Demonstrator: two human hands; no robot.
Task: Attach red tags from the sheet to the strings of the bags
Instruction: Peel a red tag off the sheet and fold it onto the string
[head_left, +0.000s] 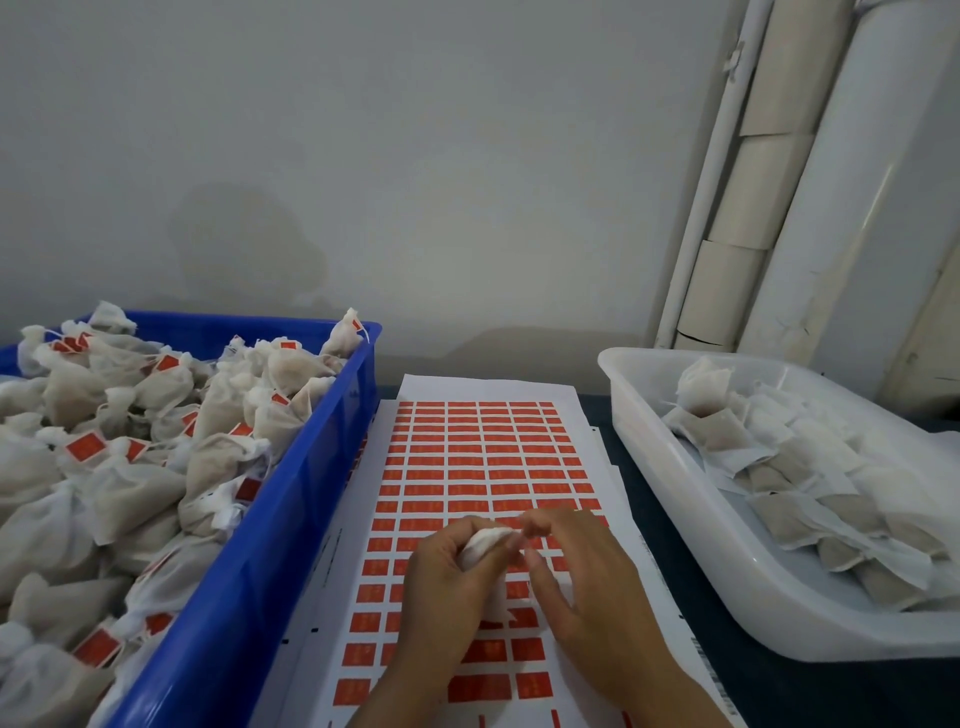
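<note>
A white sheet (483, 457) covered with rows of small red tags lies on the table between two bins. Above its lower half, my left hand (452, 577) grips a small white bag (483, 543), fingers curled round it. My right hand (576, 571) is beside it, fingertips pinched together at the bag's top end near 1010,1020; whether they hold the string I cannot tell. The string itself is too thin to make out.
A blue crate (270, 530) on the left is heaped with white bags carrying red tags. A white plastic tub (675, 519) on the right holds flat bags without tags. Grey wall behind, white pipes (779, 171) at the back right.
</note>
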